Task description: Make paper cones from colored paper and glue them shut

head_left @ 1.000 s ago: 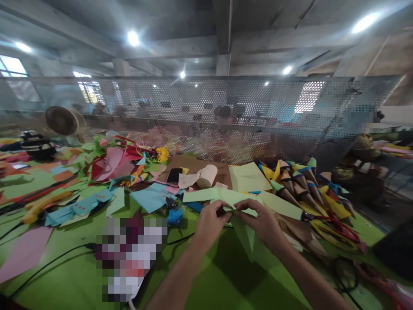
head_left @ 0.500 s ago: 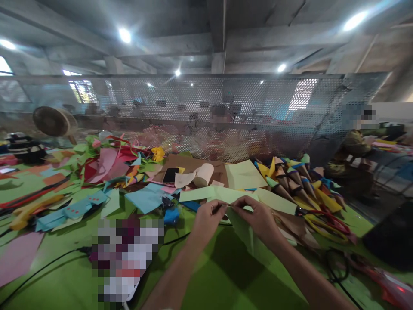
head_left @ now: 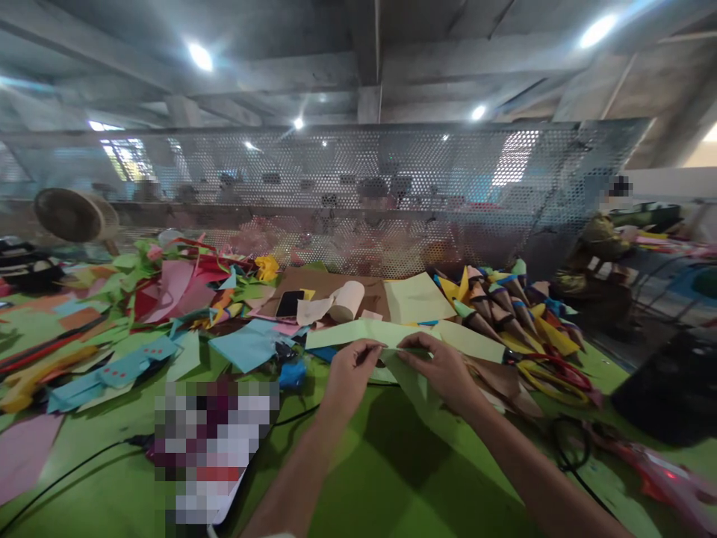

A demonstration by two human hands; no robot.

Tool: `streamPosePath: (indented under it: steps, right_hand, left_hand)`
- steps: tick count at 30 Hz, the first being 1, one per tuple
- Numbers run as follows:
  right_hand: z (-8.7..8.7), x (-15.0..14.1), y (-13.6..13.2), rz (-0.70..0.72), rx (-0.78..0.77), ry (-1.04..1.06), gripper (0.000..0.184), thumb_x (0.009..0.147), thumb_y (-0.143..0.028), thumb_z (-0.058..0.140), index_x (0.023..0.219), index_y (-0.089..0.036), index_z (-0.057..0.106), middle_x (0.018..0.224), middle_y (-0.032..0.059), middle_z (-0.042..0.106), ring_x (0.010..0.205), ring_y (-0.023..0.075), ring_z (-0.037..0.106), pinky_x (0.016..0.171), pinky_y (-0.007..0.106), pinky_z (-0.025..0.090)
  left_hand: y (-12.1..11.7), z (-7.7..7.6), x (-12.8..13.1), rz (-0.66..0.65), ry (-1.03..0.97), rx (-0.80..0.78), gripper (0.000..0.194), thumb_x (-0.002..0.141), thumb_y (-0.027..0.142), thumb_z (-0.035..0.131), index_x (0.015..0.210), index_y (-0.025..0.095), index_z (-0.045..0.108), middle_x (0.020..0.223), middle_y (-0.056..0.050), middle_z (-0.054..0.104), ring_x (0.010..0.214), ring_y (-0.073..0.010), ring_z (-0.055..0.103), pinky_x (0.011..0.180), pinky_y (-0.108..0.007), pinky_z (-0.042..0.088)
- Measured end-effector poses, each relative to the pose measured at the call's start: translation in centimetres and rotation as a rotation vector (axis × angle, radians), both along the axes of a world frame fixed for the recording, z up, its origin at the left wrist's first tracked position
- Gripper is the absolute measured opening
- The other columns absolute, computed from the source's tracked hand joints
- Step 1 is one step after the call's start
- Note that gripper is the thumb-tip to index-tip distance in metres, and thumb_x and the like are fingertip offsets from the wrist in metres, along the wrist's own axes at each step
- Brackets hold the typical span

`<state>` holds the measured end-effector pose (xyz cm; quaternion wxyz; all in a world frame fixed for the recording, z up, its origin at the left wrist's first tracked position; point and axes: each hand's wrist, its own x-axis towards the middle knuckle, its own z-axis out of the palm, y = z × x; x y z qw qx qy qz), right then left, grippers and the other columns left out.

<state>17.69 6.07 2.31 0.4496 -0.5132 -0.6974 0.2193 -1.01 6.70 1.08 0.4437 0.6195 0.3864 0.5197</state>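
Observation:
My left hand (head_left: 350, 370) and my right hand (head_left: 442, 370) meet over the green table (head_left: 358, 478), both pinching a pale green sheet of paper (head_left: 417, 388) at its upper edge. The fingertips of the two hands almost touch. The sheet hangs down between them and folds towards me. Just behind the hands lie more pale green sheets (head_left: 358, 332).
Several rolled paper cones (head_left: 504, 310) are piled at the right, with red and yellow scissors (head_left: 552, 373). Coloured paper scraps (head_left: 190, 288) cover the left. A paper roll (head_left: 347, 300) and a dark phone (head_left: 290, 302) lie on brown card. A perforated metal screen (head_left: 364, 194) closes the far edge; a person (head_left: 599, 254) sits at right.
The view has drifted a little to the right and up. My two hands stay together on the pale green sheet, their fingers shifting slightly along its edge.

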Motion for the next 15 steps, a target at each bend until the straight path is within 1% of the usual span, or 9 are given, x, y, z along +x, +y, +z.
streamPosePath:
  steps: [3,7,9,11,13,15]
  right_hand:
    - [0.30,-0.03,-0.04,-0.021,-0.002,-0.026,0.013,0.077,-0.034,0.066,0.075,-0.021,0.067,0.077,0.0032,0.071,0.076,0.0222,0.064,0.074,0.033,0.046]
    - [0.53,-0.25,-0.40,-0.004,0.054,-0.056,0.007,0.077,-0.029,0.067,0.075,-0.022,0.067,0.077,0.0025,0.071,0.077,0.0218,0.064,0.073,0.032,0.045]
    - [0.56,-0.33,-0.58,0.011,0.085,-0.089,0.006,0.077,-0.027,0.066,0.075,-0.022,0.068,0.077,0.0028,0.072,0.078,0.0220,0.064,0.074,0.032,0.044]
    - [0.58,-0.33,-0.69,0.025,0.088,-0.105,0.006,0.078,-0.028,0.066,0.077,-0.022,0.068,0.079,0.0032,0.072,0.080,0.0226,0.064,0.075,0.033,0.044]
    - [0.59,-0.22,-0.67,0.030,0.057,-0.088,0.009,0.079,-0.030,0.067,0.082,-0.022,0.069,0.085,0.0041,0.074,0.085,0.0236,0.065,0.078,0.034,0.045]
    - [0.62,-0.02,-0.54,0.017,0.001,-0.051,0.017,0.078,-0.035,0.067,0.089,-0.022,0.070,0.091,0.0049,0.074,0.089,0.0245,0.066,0.081,0.035,0.045]
  left_hand:
    - [-0.03,0.22,-0.42,0.027,0.128,0.045,0.021,0.086,0.034,0.057,0.092,0.017,0.069,0.082,-0.004,0.071,0.075,-0.0184,0.065,0.069,-0.027,0.048]
    - [-0.32,0.77,-0.78,0.060,0.356,0.223,0.018,0.089,0.030,0.058,0.095,0.021,0.072,0.097,-0.005,0.073,0.092,-0.0213,0.064,0.082,-0.031,0.047]
    - [-0.35,0.79,-0.79,0.061,0.400,0.281,0.016,0.090,0.027,0.058,0.092,0.020,0.073,0.096,-0.005,0.074,0.094,-0.0218,0.064,0.085,-0.032,0.046]
    - [-0.29,0.64,-0.78,0.067,0.418,0.294,0.016,0.090,0.022,0.057,0.088,0.020,0.073,0.091,-0.005,0.074,0.090,-0.0212,0.064,0.082,-0.031,0.046]
    - [-0.19,0.50,-0.81,0.081,0.426,0.300,0.016,0.091,0.019,0.056,0.088,0.019,0.072,0.090,-0.004,0.074,0.088,-0.0203,0.065,0.079,-0.029,0.046]
    - [-0.11,0.49,-0.90,0.104,0.440,0.327,0.017,0.092,0.018,0.056,0.088,0.019,0.072,0.089,-0.004,0.074,0.086,-0.0198,0.064,0.078,-0.028,0.046]
